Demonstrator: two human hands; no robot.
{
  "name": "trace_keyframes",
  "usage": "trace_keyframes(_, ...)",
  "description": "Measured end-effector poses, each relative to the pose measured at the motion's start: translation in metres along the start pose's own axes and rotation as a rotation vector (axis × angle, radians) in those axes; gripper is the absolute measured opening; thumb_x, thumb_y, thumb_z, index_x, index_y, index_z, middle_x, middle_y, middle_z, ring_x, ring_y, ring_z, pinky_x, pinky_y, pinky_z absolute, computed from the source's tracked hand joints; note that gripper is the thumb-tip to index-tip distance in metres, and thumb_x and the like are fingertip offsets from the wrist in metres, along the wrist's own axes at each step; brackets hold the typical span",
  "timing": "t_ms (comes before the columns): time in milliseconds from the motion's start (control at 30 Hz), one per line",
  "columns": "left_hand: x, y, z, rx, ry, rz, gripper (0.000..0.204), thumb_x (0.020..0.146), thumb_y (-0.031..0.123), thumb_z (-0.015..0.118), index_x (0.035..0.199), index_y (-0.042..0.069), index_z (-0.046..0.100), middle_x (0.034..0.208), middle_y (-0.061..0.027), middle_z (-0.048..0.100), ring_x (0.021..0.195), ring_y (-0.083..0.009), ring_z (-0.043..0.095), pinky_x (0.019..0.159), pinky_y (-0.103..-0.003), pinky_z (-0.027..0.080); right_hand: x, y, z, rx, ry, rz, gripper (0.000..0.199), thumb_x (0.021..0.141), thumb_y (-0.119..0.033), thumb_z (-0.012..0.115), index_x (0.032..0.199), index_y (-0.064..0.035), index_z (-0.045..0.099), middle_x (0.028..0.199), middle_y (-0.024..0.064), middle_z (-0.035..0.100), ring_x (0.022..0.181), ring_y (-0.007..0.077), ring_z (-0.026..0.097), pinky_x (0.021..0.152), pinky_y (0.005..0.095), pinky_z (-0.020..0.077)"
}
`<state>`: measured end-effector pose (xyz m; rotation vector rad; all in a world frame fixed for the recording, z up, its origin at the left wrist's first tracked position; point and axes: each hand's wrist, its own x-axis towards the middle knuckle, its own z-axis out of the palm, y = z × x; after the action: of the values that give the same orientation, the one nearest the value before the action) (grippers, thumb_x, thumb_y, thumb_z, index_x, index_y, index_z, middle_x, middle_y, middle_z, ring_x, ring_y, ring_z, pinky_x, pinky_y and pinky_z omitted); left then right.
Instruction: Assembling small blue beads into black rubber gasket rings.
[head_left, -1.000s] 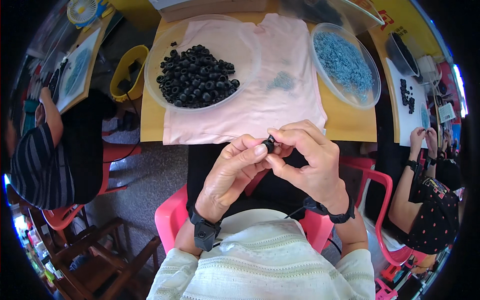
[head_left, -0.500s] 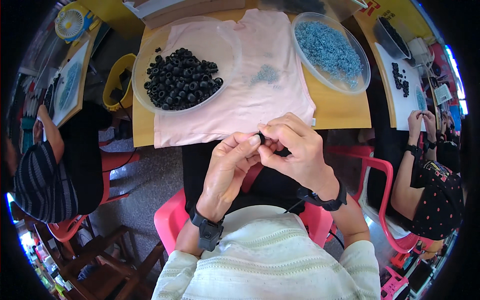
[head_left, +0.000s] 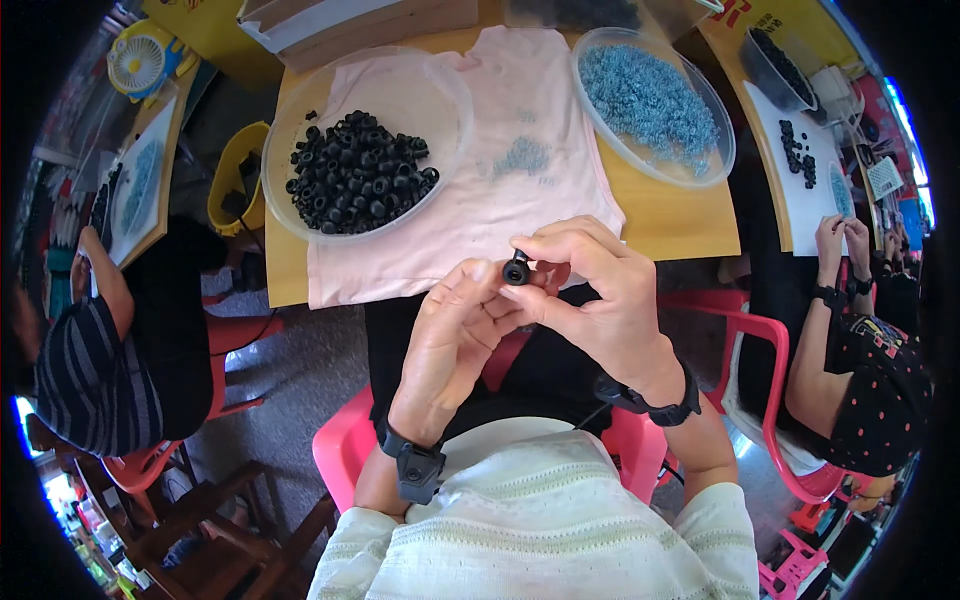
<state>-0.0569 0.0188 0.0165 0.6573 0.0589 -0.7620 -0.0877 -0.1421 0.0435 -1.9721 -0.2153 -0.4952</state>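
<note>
In front of my chest, my right hand (head_left: 600,290) pinches a small black cylindrical part (head_left: 516,271) between thumb and forefinger. The part's round opening faces up toward me. Close beside it on the left is my left hand (head_left: 452,325), its fingers curled in and its thumb near the forefinger; anything between those fingertips is too small to make out. Beyond my hands, a clear round tub (head_left: 450,95) holds a heap of similar black parts (head_left: 360,175). At the right, another clear tub (head_left: 722,160) contains many tiny light-blue pieces (head_left: 650,100).
A pink cloth (head_left: 400,265) covers much of the wooden table (head_left: 690,225), with some blue pieces (head_left: 523,155) scattered on it. A cardboard box (head_left: 360,25) stands at the back. To the left is a yellow bucket (head_left: 240,180). People sit at tables on both sides.
The black part has come into fuller view, its opening now showing in my right fingers. My left thumb and fingertips have drawn slightly away from it.
</note>
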Motion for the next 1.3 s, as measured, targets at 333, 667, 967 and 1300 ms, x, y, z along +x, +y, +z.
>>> trace_keyframes(333, -0.002, 0.002, 0.000, -0.029, -0.120, -0.113, 0.042, 0.100, 0.029, 0.053, 0.119, -0.008, 0.058, 0.115, -0.0178, 0.063, 0.108, -0.0237, 0.062, 0.097, -0.038, 0.050, 0.001, -0.002, -0.010, 0.119, -0.114, 0.061, 0.032, 0.070, -0.001, 0.080, 0.098, -0.0013, 0.065, 0.090, 0.0066, 0.062, 0.072, 0.0123, 0.061, 0.061, 0.0237, 0.0524)
trace_keyframes(667, 0.002, 0.002, 0.003, -0.093, -0.158, -0.142, 0.043, 0.099, 0.031, 0.055, 0.117, -0.008, 0.058, 0.114, -0.0192, 0.063, 0.108, -0.0248, 0.062, 0.097, -0.039, 0.049, 0.004, 0.000, -0.011, -0.062, -0.093, -0.052, 0.032, 0.071, -0.001, 0.078, 0.100, -0.0027, 0.063, 0.088, 0.0066, 0.060, 0.070, 0.0140, 0.059, 0.061, 0.0255, 0.0510)
trace_keyframes(967, 0.004, 0.003, -0.006, -0.041, -0.253, -0.205, 0.045, 0.099, 0.033, 0.055, 0.117, -0.008, 0.058, 0.115, -0.0198, 0.062, 0.108, -0.0254, 0.062, 0.098, -0.040, 0.049, 0.005, -0.001, -0.017, 0.073, -0.183, 0.042, 0.034, 0.070, -0.001, 0.078, 0.101, -0.0021, 0.063, 0.089, 0.0065, 0.059, 0.068, 0.0127, 0.059, 0.060, 0.0249, 0.0502)
trace_keyframes(1300, -0.001, 0.001, 0.002, -0.070, -0.149, -0.136, 0.041, 0.099, 0.029, 0.055, 0.118, -0.007, 0.059, 0.116, -0.0173, 0.062, 0.110, -0.0232, 0.062, 0.098, -0.039, 0.050, 0.004, -0.002, -0.017, 0.063, -0.114, -0.005, 0.035, 0.074, -0.005, 0.080, 0.106, -0.0005, 0.065, 0.087, 0.0071, 0.062, 0.069, 0.0129, 0.062, 0.060, 0.0237, 0.0515)
